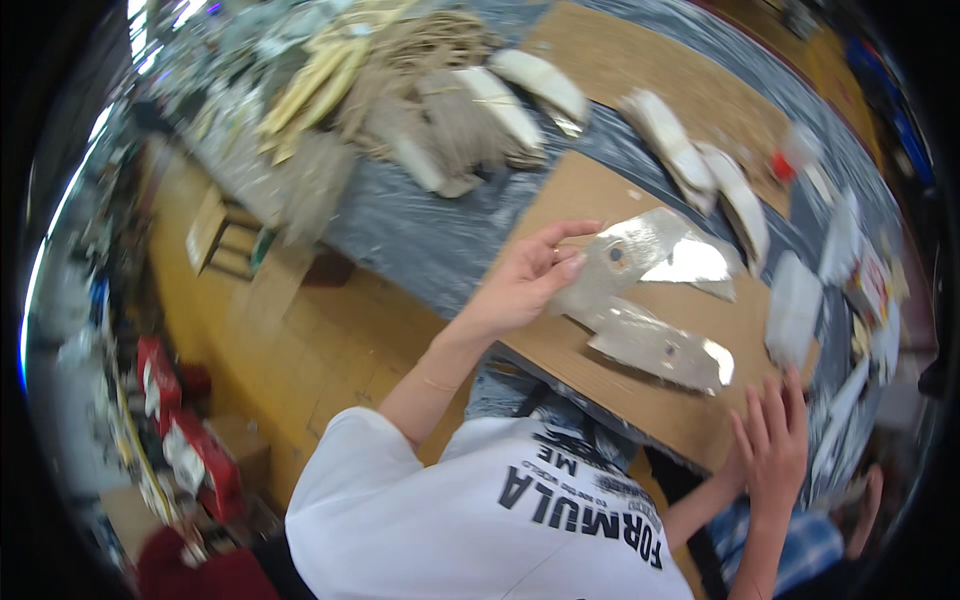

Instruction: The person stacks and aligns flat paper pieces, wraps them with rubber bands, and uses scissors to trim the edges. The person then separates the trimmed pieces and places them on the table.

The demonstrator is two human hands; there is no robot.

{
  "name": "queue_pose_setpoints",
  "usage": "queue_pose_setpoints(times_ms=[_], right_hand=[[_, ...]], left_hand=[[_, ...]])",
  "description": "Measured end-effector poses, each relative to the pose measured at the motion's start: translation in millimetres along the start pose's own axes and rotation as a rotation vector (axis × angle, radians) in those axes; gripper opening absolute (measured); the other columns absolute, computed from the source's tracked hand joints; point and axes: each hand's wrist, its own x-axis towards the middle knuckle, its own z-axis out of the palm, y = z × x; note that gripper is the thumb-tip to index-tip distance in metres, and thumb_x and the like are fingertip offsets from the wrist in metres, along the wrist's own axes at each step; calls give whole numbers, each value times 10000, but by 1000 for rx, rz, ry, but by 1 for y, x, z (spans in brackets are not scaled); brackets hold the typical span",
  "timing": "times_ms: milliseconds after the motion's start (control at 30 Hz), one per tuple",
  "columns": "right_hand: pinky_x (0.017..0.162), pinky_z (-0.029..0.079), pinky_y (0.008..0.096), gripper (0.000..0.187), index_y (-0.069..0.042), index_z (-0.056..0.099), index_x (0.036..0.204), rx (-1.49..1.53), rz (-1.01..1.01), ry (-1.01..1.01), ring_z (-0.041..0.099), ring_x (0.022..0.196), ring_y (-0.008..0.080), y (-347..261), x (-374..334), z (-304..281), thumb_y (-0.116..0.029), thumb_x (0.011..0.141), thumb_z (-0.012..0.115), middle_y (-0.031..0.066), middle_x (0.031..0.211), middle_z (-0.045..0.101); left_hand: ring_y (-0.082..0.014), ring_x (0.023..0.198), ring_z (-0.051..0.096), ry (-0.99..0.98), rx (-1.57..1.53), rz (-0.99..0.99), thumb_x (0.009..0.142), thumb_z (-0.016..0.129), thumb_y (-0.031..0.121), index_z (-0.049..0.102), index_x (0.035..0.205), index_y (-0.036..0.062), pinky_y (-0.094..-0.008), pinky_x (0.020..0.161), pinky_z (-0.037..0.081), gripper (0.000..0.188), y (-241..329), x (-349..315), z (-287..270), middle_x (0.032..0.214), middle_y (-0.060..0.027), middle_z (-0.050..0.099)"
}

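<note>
My left hand (535, 272) pinches the edge of a shiny, silvery-beige curved sheet (632, 240) with a small round hole. It is raised over a brown cardboard sheet (570, 355). Another shiny curved piece (665, 350) with a hole lies below it, over the cardboard; where the held piece ends and its neighbours begin is hard to tell. My right hand (772, 435) holds nothing, its fingers stretched out at the cardboard's right edge, close to a stack of whitish pieces (795, 310). A second forearm passes partly behind that hand; whose it is I cannot tell.
Dark plastic film (400, 245) covers the table. Beyond the cardboard stand stacks of white curved pieces (668, 140) and a pile of beige strips (430, 100). A clear container with a red part (790, 160) is at far right. A co-worker's hand (868, 505) shows at lower right.
</note>
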Motion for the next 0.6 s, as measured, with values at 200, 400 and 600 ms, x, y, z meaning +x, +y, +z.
queue_pose_setpoints(times_ms=[200, 400, 600], right_hand=[[936, 440, 308, 513, 12, 267, 1472, -443, -642, 248, 524, 1106, 212, 29, 16, -50, -143, 1004, 408, 147, 1337, 488], [720, 406, 223, 466, 14, 402, 1403, -37, -687, 466, 461, 787, 101, 67, 49, -60, -112, 975, 538, 113, 1136, 552], [782, 437, 226, 275, -31, 640, 1177, -425, -543, 715, 558, 894, 82, 80, 49, -24, -130, 920, 641, 35, 1052, 641]], left_hand=[[-141, 1041, 582, 700, 353, 362, 973, 486, 45, 516, 1282, 15, -271, 938, 456, 312, 9, -38, -75, 1147, -85, 617], [-168, 1119, 561, 800, 711, 301, 982, 461, 34, 519, 1288, -13, -296, 984, 433, 315, -11, -90, -143, 1214, -98, 597], [-261, 1154, 546, 885, 1433, 92, 967, 490, 84, 551, 1261, 3, -353, 1000, 400, 311, -43, -83, -152, 1259, -164, 580]])
